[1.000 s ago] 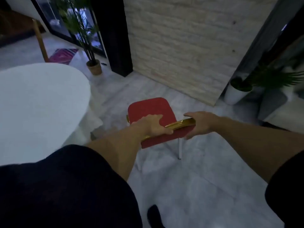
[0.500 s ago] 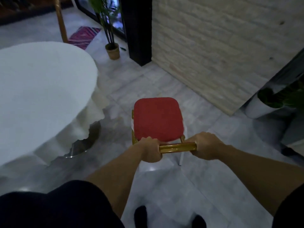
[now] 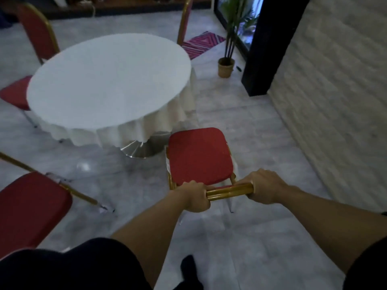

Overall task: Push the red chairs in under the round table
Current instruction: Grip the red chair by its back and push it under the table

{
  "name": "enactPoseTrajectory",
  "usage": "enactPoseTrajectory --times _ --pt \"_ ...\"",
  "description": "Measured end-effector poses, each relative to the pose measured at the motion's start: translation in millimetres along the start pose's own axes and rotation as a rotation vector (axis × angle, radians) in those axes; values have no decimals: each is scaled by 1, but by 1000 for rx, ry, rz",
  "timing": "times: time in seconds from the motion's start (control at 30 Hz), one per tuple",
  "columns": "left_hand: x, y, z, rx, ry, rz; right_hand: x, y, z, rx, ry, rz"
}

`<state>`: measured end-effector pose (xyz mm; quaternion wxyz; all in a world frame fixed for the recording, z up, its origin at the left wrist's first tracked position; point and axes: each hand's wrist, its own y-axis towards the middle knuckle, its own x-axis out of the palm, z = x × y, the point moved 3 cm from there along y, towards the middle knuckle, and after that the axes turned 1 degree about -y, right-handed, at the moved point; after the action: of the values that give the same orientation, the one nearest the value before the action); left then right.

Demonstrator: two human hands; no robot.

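Note:
A red-seated chair (image 3: 199, 154) with a gold frame stands just right of the round table (image 3: 109, 80), its seat front close to the hanging white cloth. My left hand (image 3: 195, 195) and my right hand (image 3: 262, 187) both grip the gold top rail of its backrest (image 3: 229, 191). A second red chair (image 3: 29, 208) sits at the lower left, apart from the table. A third red chair (image 3: 35, 34) stands at the table's far left, and the gold-edged back of another chair (image 3: 185, 19) rises behind the table.
The table's steel pedestal base (image 3: 140, 149) shows under the cloth. A potted plant (image 3: 226, 65), a dark pillar (image 3: 266, 45) and a pale brick wall (image 3: 335, 91) line the right side. A pink patterned rug (image 3: 203, 43) lies beyond the table. My dark shoe (image 3: 188, 266) is below.
The view has swung left, bringing the whole table and the other chairs into sight. The held chair now stands nearer the table's cloth edge. Both hands keep their grip on the rail.

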<state>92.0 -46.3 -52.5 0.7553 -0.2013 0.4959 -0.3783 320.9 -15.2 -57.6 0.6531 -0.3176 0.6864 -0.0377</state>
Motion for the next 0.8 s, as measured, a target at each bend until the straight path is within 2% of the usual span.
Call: enactPoseTrajectory --times 0.13,0.37,0.53,0.8 --pt "2 2 -8 -115 -111 68 -21 41 -1 -162 -95 6" --pt "-4 16 -19 -229 -244 110 -43 88 0 -299 -184 -19" --pt "-24 31 -29 -255 -267 104 -57 115 4 -345 -217 -21" --pt "-85 59 -54 -367 -313 219 -101 194 0 -409 -191 -51"
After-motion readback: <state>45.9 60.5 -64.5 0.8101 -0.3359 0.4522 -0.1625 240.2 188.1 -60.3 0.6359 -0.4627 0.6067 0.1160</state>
